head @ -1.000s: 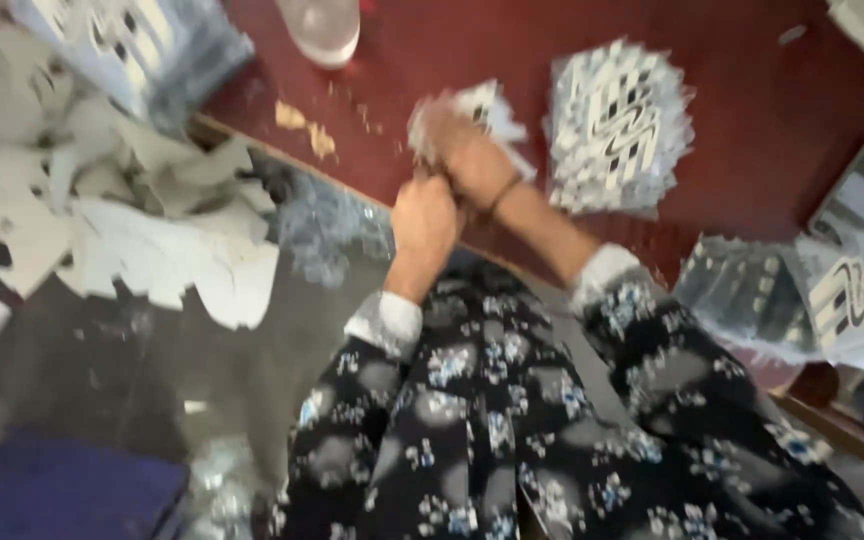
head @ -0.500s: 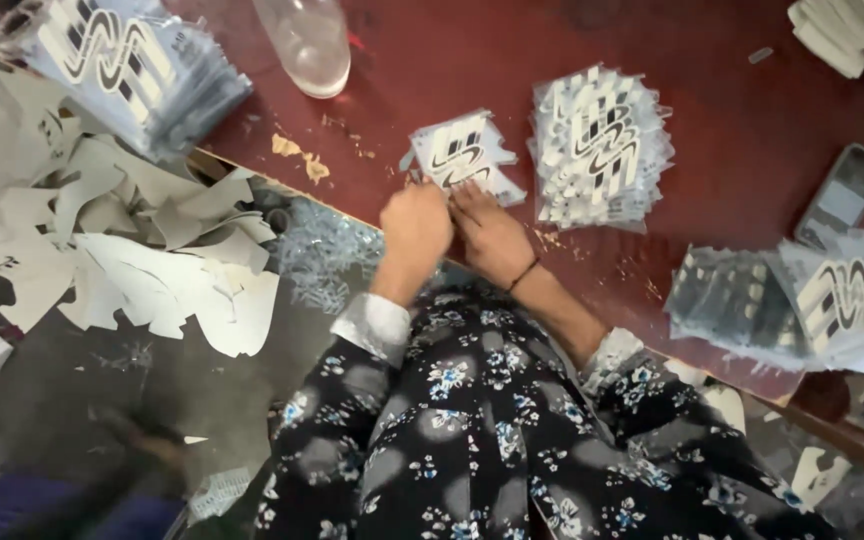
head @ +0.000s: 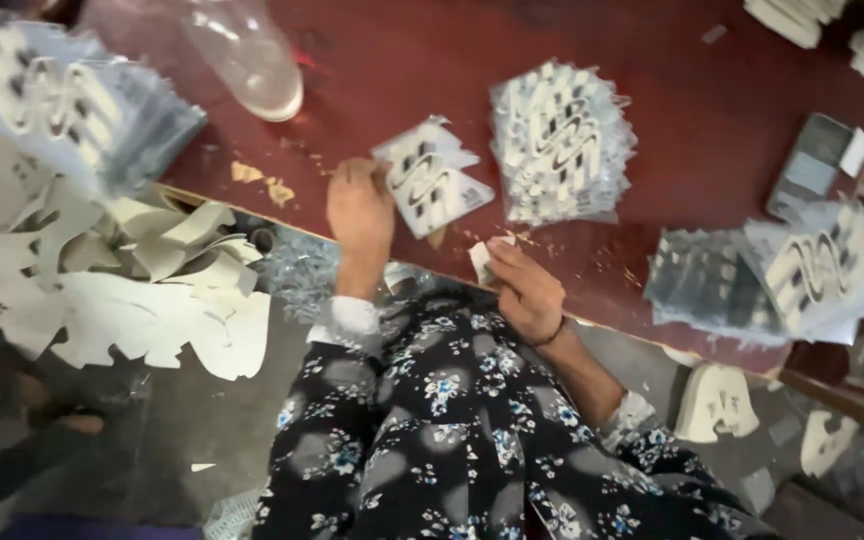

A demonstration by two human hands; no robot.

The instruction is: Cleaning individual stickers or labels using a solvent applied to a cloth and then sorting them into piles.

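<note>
Two bare hands work at the near edge of a dark red table (head: 712,110). The left hand (head: 359,208) rests on the tabletop with its fingers pressed on the left edge of a small printed packet (head: 430,188), a flat clear-wrapped card with a wavy black and white pattern, lying tilted just in front of the person. Whether those fingers pinch the packet or only pin it down cannot be told. The right hand (head: 524,290) sits nearer the table edge, closed narrowly around a small pale scrap (head: 479,262) held between thumb and fingers.

The packet looks light, thin and somewhat stiff, like card inside a slick film sleeve, so it would likely slide easily on the smooth tabletop and bend if grasped at one corner. A pinch across an edge, thumb above and fingers beneath, seems the soundest hold; the jagged cut outline offers little to catch on.

Just right of the packet stands a taller stack of like packets (head: 562,140). Further right lie two more piles (head: 782,275), and another heap (head: 72,100) sits far left. A clear plastic bottle (head: 247,60) lies at the far side. Pale cut-out offcuts (head: 152,310) litter the floor on the left.
</note>
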